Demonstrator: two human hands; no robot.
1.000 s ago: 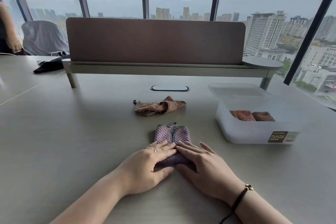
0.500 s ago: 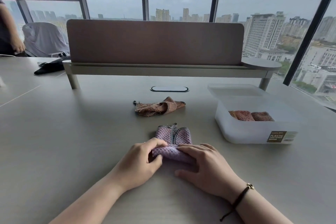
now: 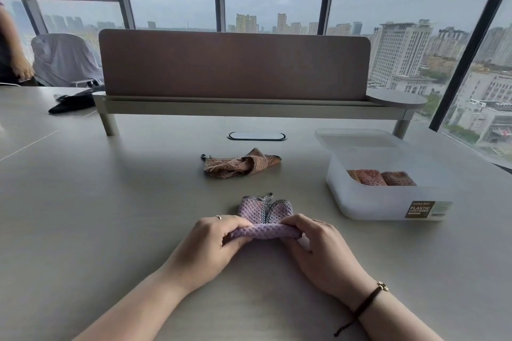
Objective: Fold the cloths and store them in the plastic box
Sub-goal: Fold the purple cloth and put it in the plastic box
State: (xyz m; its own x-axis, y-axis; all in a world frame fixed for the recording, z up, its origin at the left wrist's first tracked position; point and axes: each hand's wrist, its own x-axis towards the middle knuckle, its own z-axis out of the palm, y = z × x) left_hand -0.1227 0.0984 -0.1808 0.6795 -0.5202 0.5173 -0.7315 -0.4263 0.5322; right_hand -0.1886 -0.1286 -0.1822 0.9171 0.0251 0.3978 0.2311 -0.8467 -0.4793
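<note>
— Grey sky through all that glass, and a long pale tabletop [image 3: 83, 202] under it. Why is she working so close to her own edge?

— Easier on the arms, I'd say. Her left hand [image 3: 214, 238] and right hand [image 3: 314, 241] each have fingers curled round one end of the purple cloth [image 3: 266, 219], thumbs underneath, so the near fold is lifted into a roll while the far part lies flat on the tabletop.

— So neither hand is free?

— No, both are pinching that roll, one at each end. Holding both ends keeps the roll even, I think; let one go and it would likely skew.

— And the plastic box [image 3: 382, 202]?

— Off to her right, just a reach away, lid off. The lid [image 3: 357, 137] seems to lie behind it, touching or nearly, I can't tell which. Two rolled reddish cloths [image 3: 382, 178] already sit side by side against its far wall, which is probably why she's rolling this one the same way: it would fit beside them.

— There's another one out there.

— The brown cloth [image 3: 241, 164], crumpled, farther up the tabletop between her and the divider screen [image 3: 235, 63], well apart from the purple one. Untouched, so by my reckoning she's past halfway: two stored, one in hand, one waiting.

— What's next, you think?

— Finish the roll toward the far edge, where the dark-trimmed corners stick up, then carry it across to the box.
</note>
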